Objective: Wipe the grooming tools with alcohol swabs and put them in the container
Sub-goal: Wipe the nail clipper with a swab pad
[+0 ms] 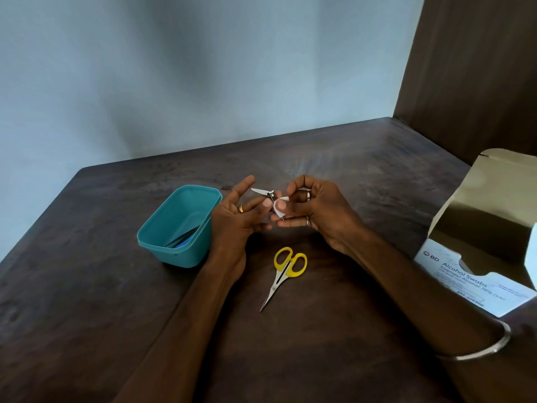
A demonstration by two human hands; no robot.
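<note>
A small metal nail clipper [266,193] is held above the table between both hands, its lever swung out to the left. My left hand [236,216] pinches the clipper near its pivot, other fingers spread. My right hand [312,209] presses a white alcohol swab [280,207] against the clipper's body. A teal plastic container [177,228] stands just left of my left hand, with a dark tool and a blue one lying inside. Yellow-handled scissors [286,270] lie shut on the table below my hands, tips pointing toward me.
An open box of alcohol swabs [476,257] sits at the right edge of the dark wooden table [87,286]. A pale blue wall runs behind, and a dark wooden panel [479,68] rises at the back right.
</note>
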